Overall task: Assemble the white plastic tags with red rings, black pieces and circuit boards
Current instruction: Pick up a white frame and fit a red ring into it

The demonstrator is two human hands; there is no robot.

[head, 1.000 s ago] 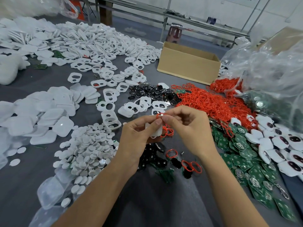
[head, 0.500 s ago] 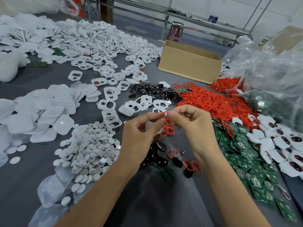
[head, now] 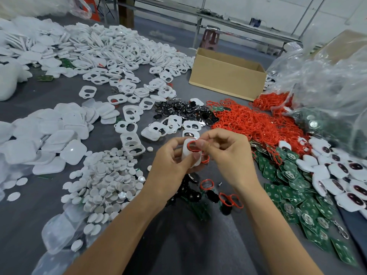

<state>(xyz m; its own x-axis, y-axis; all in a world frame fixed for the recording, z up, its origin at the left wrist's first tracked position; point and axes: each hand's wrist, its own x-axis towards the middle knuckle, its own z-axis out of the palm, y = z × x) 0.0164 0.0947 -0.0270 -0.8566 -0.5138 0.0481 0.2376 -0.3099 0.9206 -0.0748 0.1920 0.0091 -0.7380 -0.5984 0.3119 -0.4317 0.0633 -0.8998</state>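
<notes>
Two grips: left hand holds half-hidden white tag, right hand pinches red ring.

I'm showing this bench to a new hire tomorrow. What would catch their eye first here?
Probably the bright heap of red rings right of centre, against the grey table. Next, the left hand holds a white tag mid-frame while the right hand pinches a red ring against it. Elsewhere, white shells flood the far left; green circuit boards fan out at right.
</notes>
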